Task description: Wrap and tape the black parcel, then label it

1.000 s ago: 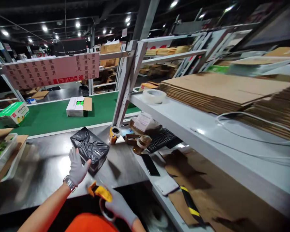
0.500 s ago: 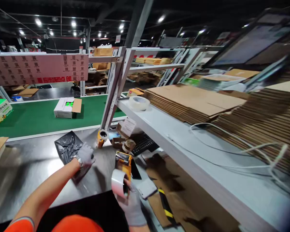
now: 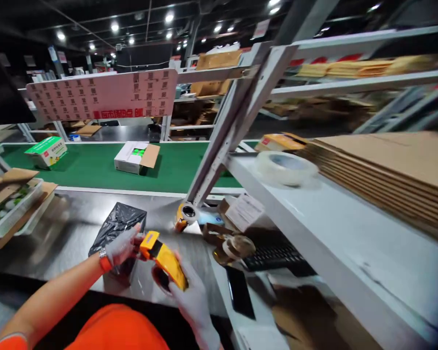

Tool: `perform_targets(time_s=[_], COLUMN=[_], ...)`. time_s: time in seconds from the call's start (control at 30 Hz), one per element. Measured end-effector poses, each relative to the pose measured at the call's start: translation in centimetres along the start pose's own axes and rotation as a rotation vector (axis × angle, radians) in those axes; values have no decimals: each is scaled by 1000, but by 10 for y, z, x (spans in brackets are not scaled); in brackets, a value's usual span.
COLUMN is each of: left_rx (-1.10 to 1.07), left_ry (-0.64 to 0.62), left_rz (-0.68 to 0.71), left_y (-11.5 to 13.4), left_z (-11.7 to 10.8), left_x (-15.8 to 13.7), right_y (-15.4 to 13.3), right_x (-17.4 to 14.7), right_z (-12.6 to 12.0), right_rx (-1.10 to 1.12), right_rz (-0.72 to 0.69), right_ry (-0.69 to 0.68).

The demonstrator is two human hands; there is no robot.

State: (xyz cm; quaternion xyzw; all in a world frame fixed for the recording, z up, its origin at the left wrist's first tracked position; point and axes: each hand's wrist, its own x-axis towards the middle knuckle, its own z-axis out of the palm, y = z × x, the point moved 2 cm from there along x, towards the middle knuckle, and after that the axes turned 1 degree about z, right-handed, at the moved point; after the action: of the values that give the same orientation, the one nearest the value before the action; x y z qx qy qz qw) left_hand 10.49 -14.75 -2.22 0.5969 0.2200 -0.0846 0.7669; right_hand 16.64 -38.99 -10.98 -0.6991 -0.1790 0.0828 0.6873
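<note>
Packing table (image 3: 58, 233), steel top, beside a green conveyor (image 3: 95, 167).

Left hand (image 3: 122, 245), gloved, lies on the right side of a black bag parcel (image 3: 118, 226) that sits on the table in front of the person; the grip is loose, fingers spread over the plastic, pinning rather than clenching. Right hand (image 3: 191, 301), also gloved, is closed round the handle of a yellow tape gun (image 3: 162, 257).

Change: half a second ago the gun stood upright, well to the right of the parcel, roll facing the camera. Now it is tipped over, nose pointing left and touching or nearly touching the left fingers at the parcel's edge. A second ago it was low by the person's body. So the gun has come across to the parcel while the left hand stayed on it; I judge that taping is about to start, no strip laid yet that I can see.

Writing: pink board (image 3: 102, 95) above the conveyor carries rows of small square codes and a line of red characters, seemingly mirrored, unreadable. Green-and-white carton (image 3: 46, 150) has print too small to read. Open white box (image 3: 135, 158) shows green inside. Paper slip (image 3: 244, 212) by the shelf post: text blurred.

Also about: tape roll (image 3: 286, 167) on the shelf (image 3: 332, 228), flat cardboard stack (image 3: 390, 170), keyboard (image 3: 273, 255), dark phone (image 3: 239, 296).
</note>
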Motion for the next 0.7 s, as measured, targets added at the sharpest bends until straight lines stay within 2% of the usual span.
perform_targets(time_s=[0.1, 0.2, 0.33, 0.43, 0.5, 0.6, 0.67, 0.7], left_rx=[-74, -113, 178, 467, 573, 561, 532, 508], left_ry=[220, 353, 494, 629, 810, 1113, 1188, 1193], left_rz=[62, 54, 140, 195, 199, 194, 165, 175], left_y=[-5, -16, -24, -11, 13, 57, 75, 79], left_z=[-5, -15, -25, -47, -86, -177, -233, -250], left_x=[-12, -27, -30, -30, -42, -79, -98, -100], right_y=[-10, -13, -23, -29, -25, -12, -5, -4], right_x=[6, 11, 15, 21, 30, 46, 54, 55], right_z=[2, 8, 31, 35, 17, -34, -66, -74], right_rx=[-216, -320, -374, -413, -501, -668, -677, -642], right_rz=[-311, -471, -622, -697, -701, -610, -408, -296], right_ry=[-132, -180, -242, -270, -245, -78, 110, 183])
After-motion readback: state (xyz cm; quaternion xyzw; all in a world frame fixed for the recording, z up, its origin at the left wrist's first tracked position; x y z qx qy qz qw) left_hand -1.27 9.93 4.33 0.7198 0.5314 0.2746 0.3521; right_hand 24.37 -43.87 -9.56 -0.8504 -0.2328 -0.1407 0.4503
